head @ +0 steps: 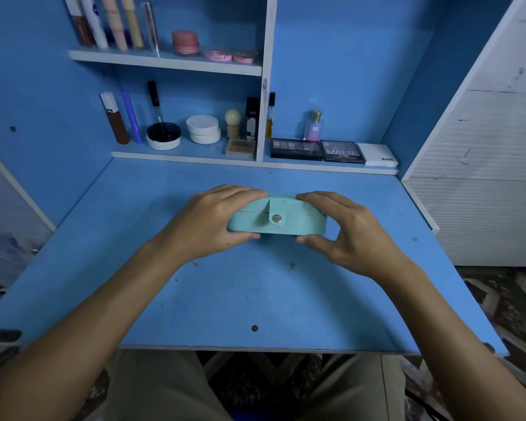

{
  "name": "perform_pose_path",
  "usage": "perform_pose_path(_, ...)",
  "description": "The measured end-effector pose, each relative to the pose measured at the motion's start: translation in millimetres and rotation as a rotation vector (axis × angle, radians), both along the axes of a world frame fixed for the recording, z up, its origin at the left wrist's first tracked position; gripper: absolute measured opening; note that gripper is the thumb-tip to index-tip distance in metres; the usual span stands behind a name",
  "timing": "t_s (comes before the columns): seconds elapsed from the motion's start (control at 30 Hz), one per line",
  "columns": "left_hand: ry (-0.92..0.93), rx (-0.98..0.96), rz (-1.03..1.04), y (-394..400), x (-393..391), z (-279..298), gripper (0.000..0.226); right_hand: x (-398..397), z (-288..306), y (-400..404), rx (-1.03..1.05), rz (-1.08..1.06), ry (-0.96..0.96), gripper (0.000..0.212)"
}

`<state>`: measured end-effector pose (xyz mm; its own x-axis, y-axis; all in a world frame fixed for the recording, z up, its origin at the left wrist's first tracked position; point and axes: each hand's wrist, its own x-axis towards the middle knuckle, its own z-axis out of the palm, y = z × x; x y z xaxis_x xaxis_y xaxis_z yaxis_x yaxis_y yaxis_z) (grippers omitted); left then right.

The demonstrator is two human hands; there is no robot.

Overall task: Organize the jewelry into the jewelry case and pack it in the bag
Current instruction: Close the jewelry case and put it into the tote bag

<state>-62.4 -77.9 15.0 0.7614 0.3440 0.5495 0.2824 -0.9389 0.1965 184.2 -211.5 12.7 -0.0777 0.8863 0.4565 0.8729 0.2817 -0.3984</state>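
The jewelry case lies shut and snapped on the surface, long axis running left to right, its snap tab facing the person. The left hand and right hand each clasp an end, thumb low, fingers on the lid. Uneven lifting could tilt it; no bag is visible.
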Motion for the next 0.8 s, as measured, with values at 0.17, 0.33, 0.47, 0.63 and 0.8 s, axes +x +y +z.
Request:
perform_pose_path(0.17,-0.011,0.120,-0.050,3.7,0.5,-2.2,0.062,0.1,1.8,2.4,-0.008,-0.025,-0.016,0.063)
perform_pose_path(0.33,0.004,0.233,-0.085,3.0,4.4,-5.1,0.052,-0.3,2.5,3.4,-0.019,-0.043,-0.016,0.063)
perform_pose_path(0.47,0.018,0.227,-0.101,4.9,4.6,-3.9,0.041,0.1,3.3,3.8,-0.016,-0.035,-0.017,0.062)
perform_pose_path(0.63,0.009,0.196,-0.109,2.7,6.1,-3.5,0.038,-0.3,3.9,3.7,-0.013,-0.031,-0.010,0.062)
perform_pose_path(0.8,-0.015,0.163,-0.098,-0.9,6.0,-5.9,0.040,-2.7,0.7,1.5,0.037,-0.019,0.011,0.060)
